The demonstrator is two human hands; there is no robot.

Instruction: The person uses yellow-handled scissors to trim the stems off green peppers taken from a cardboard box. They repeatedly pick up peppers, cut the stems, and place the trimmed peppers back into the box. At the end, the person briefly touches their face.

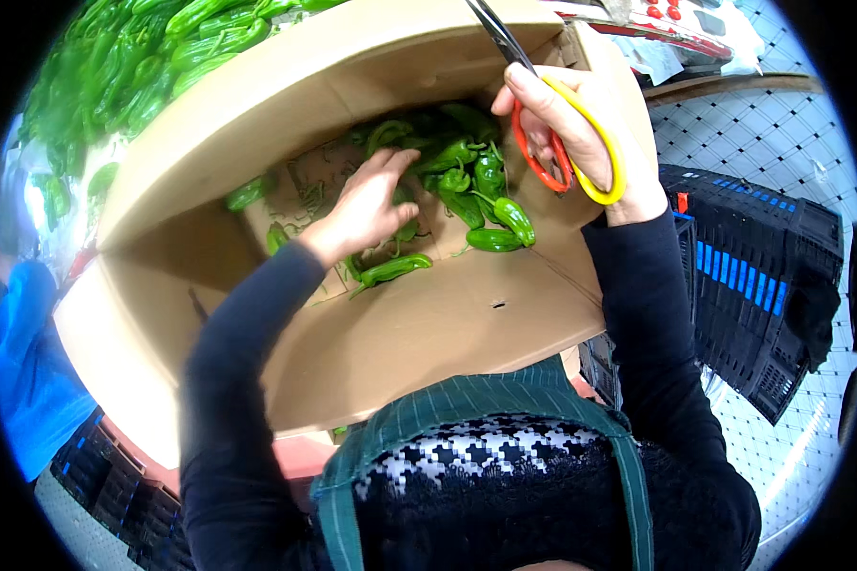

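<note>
My left hand [375,196] is down inside a deep cardboard box [393,342], palm low and fingers apart. Its fingertips are by a heap of green peppers [446,155] at the box's far right, and it partly hides a few peppers beneath it. Over the right end of the box, my right hand [568,121] grips a pair of scissors [503,32] by red and yellow handles, blades pointing up and away. One long green pepper [396,269] lies against the near wall. Loose stems [313,196] are scattered on the box floor.
Beyond the box, a large pile of green peppers [136,64] spreads to the left. Stacked black crates [743,278] stand on the tiled floor [743,128] at right. Another person's blue sleeve [28,342] is at the left edge. A red-edged scale-like device [675,25] is at top right.
</note>
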